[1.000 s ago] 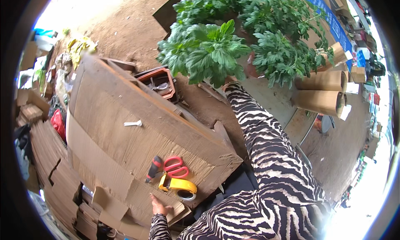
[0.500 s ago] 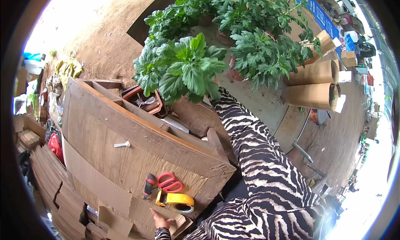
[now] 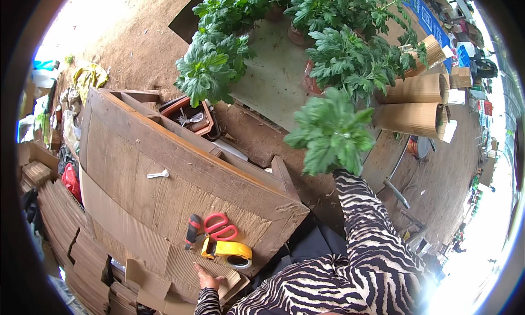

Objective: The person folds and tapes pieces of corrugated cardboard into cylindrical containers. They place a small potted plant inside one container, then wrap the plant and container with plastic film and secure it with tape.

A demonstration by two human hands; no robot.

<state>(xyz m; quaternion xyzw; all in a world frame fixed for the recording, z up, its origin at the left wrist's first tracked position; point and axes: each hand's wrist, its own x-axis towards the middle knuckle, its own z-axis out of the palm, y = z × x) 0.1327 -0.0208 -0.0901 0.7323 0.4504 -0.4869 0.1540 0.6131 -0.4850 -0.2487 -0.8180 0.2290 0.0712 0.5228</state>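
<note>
My right arm (image 3: 363, 208), in a zebra-striped sleeve, reaches forward and holds up a leafy green plant (image 3: 331, 131). Its leaves cover my right hand and whatever lies below them. Fingers apart, my left hand (image 3: 209, 278) rests on a corrugated cardboard sheet (image 3: 186, 268) at the near edge of the wooden table (image 3: 131, 189). Close by on the tabletop lie a yellow tape dispenser (image 3: 229, 252), red-handled scissors (image 3: 220, 227) and a red-and-black-handled tool (image 3: 193, 230).
More leafy plants (image 3: 205, 74) stand on a grey-green board (image 3: 273, 74) beyond the table. Rolled cardboard tubes (image 3: 410, 118) lie at the right. A brown planter (image 3: 199, 123) sits by the table's open compartments. Stacked cardboard (image 3: 60, 222) fills the left. A small white item (image 3: 158, 174) lies on the table.
My right arm has drawn back and to the right, carrying the plant away from the group over the board. My left hand stays on the cardboard, nearly unmoved.
</note>
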